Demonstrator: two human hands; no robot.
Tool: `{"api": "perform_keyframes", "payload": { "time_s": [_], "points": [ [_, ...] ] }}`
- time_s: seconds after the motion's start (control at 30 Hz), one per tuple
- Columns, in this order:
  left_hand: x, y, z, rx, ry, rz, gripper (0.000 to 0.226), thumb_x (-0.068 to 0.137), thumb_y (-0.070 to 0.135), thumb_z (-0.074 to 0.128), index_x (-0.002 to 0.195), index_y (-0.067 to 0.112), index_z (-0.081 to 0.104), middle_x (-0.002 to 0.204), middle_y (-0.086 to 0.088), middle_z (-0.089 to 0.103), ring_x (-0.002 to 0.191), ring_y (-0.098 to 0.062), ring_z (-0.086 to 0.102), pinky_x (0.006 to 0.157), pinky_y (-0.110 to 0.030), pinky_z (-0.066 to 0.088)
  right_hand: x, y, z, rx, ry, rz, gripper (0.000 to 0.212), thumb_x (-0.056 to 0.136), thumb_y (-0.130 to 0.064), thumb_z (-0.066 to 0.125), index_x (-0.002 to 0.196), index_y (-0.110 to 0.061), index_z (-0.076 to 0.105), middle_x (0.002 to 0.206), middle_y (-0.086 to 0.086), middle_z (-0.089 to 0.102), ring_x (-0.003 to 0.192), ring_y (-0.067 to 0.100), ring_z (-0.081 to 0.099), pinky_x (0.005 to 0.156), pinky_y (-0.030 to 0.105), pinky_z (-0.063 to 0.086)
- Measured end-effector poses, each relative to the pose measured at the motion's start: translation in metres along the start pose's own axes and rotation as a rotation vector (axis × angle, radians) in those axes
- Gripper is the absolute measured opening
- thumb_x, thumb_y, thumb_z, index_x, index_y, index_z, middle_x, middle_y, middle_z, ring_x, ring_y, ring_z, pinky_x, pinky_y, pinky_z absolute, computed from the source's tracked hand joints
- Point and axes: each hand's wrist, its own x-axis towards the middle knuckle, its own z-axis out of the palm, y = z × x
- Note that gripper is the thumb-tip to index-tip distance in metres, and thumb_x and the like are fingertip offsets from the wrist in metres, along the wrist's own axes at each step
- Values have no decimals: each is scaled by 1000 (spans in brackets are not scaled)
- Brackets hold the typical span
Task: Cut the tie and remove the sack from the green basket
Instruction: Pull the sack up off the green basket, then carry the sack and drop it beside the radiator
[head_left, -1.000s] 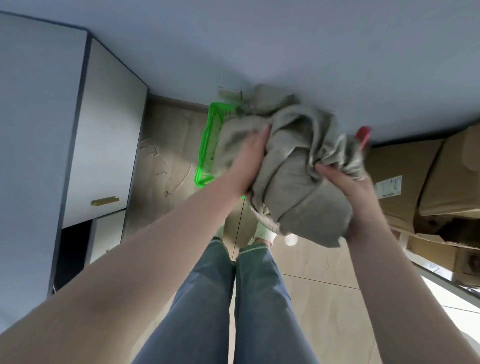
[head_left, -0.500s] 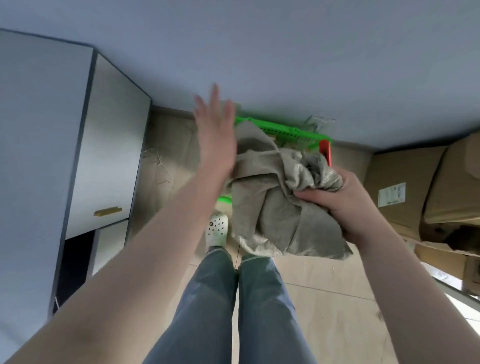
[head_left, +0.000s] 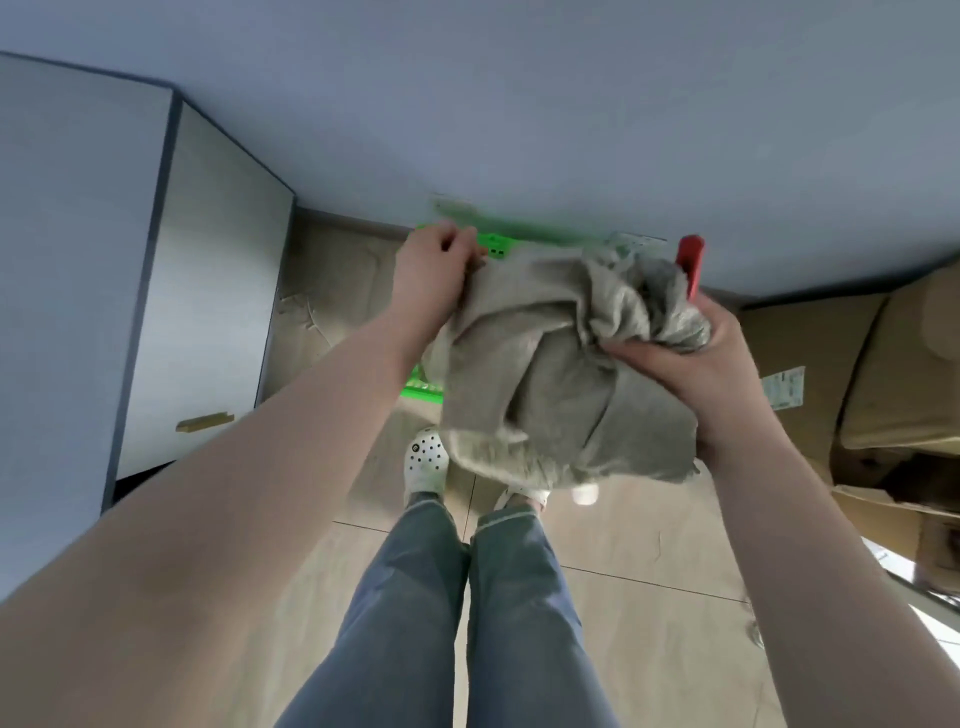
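Left hand (head_left: 434, 267): my fingers curled, gripping the sack (head_left: 550, 374) edge by the green basket (head_left: 493, 244).
Right hand (head_left: 691, 364): I clutch the bunched sack.
Carton label (head_left: 784, 387): unreadable.

No legible text anywhere in the frame.

A pale label (head_left: 783, 386) sits on the brown cardboard box (head_left: 810, 364) at the right edge of the frame, but its print is too small and blurred to read. A small dark round badge (head_left: 415, 448) shows on the white clog (head_left: 426, 462) at lower centre; nothing on it can be made out either.
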Motion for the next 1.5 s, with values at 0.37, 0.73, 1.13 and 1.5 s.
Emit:
{"api": "perform_keyframes", "payload": {
  "time_s": [0.37,0.73,1.13,1.5],
  "points": [
    [-69,-38,18,-233,-45,-623,79,88,64,51,150,23,26,154,-13,30,137,-34,37,111,-50,30,8,18,-8,486,320,341,17,82,-14,73,98,-18,70,83,1,78,80,21,75,63,31,59],
    [-94,7,25,-911,-164,-522,12,99,5,47,102,2,59,89,-9,62,56,-10,66,56,-20,57,14,30,-16,-168,490,98,27,75,-9,79,95,-22,65,85,-6,68,80,13,63,79,36,56],
    [-97,101,-21,-369,-524,202,15,84,0,65,91,11,70,74,10,72,78,-5,65,87,-25,52,1,-47,9,-573,148,-220,83,48,-56,82,115,-14,56,105,-6,69,101,16,66,89,41,52],
    [-114,118,-70,-195,-299,248,33,82,2,64,114,8,65,102,1,67,85,3,62,93,-17,47,-18,-76,8,-735,368,-265,55,63,-43,78,110,-21,59,101,5,70,99,33,65,73,40,48]
  ]
}}
